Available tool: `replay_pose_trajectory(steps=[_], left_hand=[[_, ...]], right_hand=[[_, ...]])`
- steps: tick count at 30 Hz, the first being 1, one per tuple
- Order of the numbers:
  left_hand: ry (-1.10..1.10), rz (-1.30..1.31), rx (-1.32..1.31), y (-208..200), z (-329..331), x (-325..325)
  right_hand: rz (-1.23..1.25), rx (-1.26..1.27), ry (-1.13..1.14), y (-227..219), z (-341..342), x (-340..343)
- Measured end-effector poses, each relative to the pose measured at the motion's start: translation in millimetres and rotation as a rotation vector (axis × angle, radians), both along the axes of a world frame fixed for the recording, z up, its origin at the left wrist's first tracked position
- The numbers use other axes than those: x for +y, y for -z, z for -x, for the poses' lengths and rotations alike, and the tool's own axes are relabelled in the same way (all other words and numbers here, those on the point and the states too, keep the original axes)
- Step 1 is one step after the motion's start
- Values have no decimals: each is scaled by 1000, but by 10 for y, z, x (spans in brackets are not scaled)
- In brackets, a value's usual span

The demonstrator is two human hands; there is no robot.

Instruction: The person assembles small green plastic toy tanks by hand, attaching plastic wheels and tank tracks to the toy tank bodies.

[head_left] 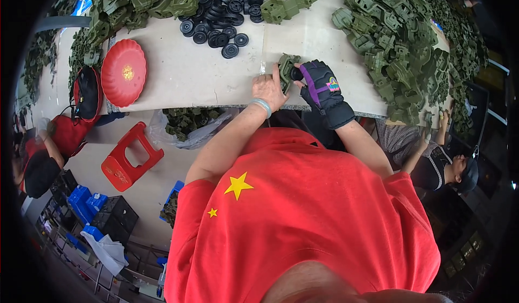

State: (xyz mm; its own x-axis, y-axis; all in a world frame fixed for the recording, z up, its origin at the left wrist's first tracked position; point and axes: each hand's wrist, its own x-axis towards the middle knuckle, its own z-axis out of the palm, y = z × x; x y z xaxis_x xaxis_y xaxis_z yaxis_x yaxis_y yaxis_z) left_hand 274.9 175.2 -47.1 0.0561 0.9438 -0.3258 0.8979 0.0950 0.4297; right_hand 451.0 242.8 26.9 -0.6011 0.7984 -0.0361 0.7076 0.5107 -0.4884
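Close to the table's front edge, a small olive-green plastic toy vehicle body (286, 68) is steadied by my left hand (268, 91), which has a pale bangle at its wrist. The fingers of that hand are closed against the body's left side. My right hand (324, 87), in a black and purple fingerless glove, pinches a black toy wheel (296, 74) against the body's right side. Whether the wheel sits on an axle cannot be made out. Beyond my hands lies a heap of loose black wheels (230, 19), with several single ones at its near edge.
Large piles of green toy parts (394, 38) cover the table's right and far left. A red scalloped plate (124, 73) lies at the left. Below stand a red stool (132, 157) and a plastic bag of green parts (189, 124). Other people work at both sides.
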Motion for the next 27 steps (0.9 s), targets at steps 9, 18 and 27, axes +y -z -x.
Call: replay_pose_trajectory(steps=[9, 18, 27], left_hand=[[-23, 40, -14, -112, 3, 24], [-82, 181, -53, 19, -20, -7], [-115, 23, -212, 93, -26, -32]], right_hand=[[-15, -24, -39, 11, -13, 95], [-215, -17, -450, -9, 613, 569], [-109, -92, -199, 403, 705, 582]])
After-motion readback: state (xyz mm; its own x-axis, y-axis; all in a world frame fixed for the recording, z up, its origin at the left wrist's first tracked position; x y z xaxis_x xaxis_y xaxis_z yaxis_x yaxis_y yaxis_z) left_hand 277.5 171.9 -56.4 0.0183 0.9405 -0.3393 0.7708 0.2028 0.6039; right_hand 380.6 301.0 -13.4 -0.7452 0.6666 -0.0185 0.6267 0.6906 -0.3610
